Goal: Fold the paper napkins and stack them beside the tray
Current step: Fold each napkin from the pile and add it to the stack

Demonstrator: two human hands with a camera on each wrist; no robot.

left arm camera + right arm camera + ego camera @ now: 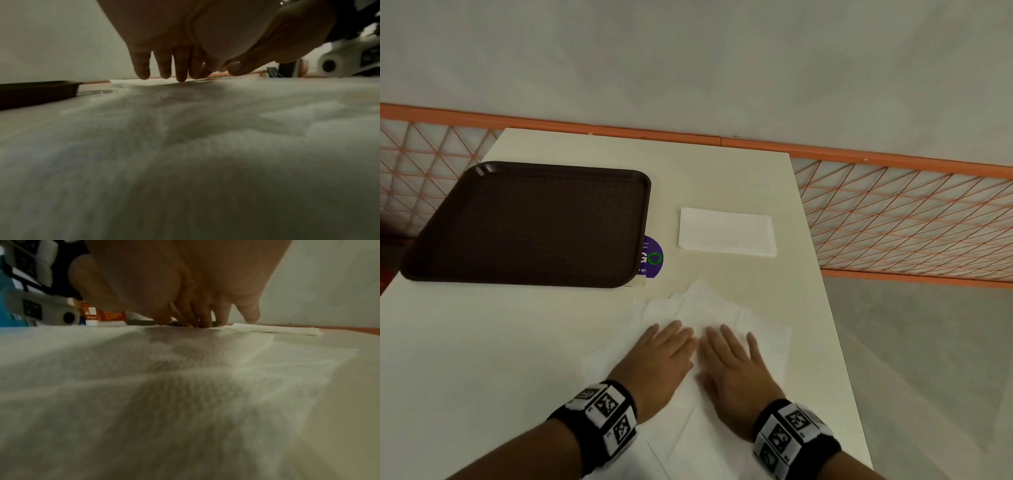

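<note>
Beside tray (pixel 527 222), sticker (pixel 652 257) reading "GO"

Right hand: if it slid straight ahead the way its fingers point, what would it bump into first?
Probably the folded napkin beside the tray. The right hand lies flat on the unfolded napkins, fingers pointing away; the exact line is uncertain.

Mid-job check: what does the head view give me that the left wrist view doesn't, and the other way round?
Head view only: the purple sticker half under the tray, the orange lattice railing, both wristbands, and both hands, left hand and right hand, flat side by side on the loose napkins.

Left wrist view only: the fingertips from below, meeting the paper, and dark clutter behind the thumb.

Both: the tray, the folded napkin beside it, the white table.
</note>
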